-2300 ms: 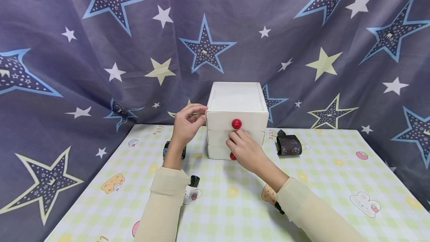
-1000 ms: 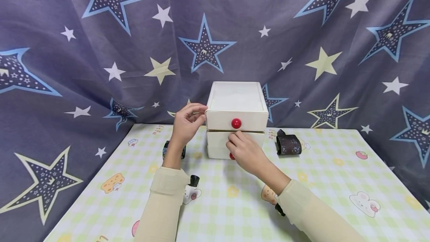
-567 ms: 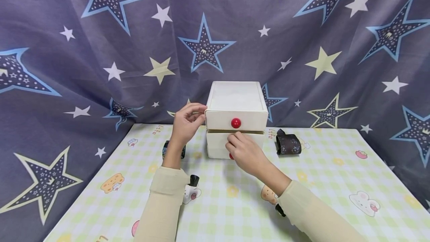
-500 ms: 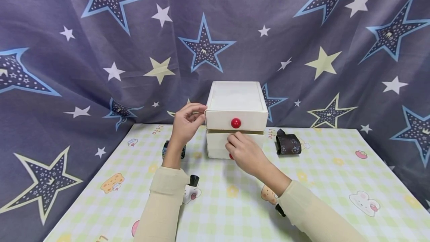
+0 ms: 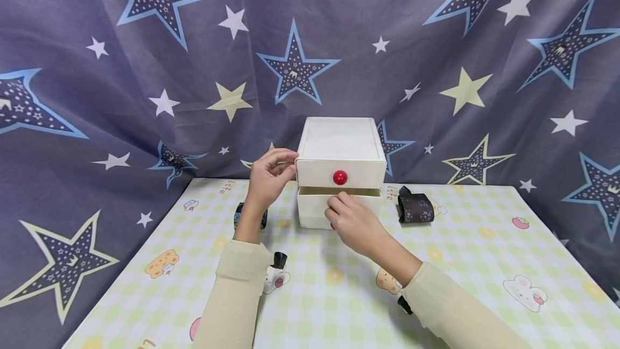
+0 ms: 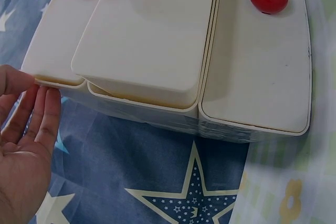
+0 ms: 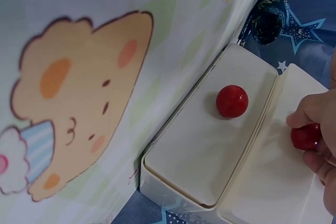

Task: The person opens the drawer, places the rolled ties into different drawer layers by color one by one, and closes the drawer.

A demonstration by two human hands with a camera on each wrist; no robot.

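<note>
- The drawer chest [image 5: 339, 147] stands at the back middle of the table [image 5: 484, 263], just before the curtain [image 5: 145, 69] that hangs behind it.
- Three drawers sit one above another in the chest; the middle drawer [image 5: 315, 203] juts forward of the other two.
- The left hand [image 5: 268, 176] rests against the chest's left side, at the top drawer's level.
- The right hand [image 5: 353, 220] is before the chest, its fingers pinching the middle drawer's knob [image 7: 306, 136].
- A folded cloth [image 5: 415, 208] lies on the table right of the chest, near it.
- A small roll [image 5: 240, 214] lies left of the chest, partly behind the left wrist.
</note>
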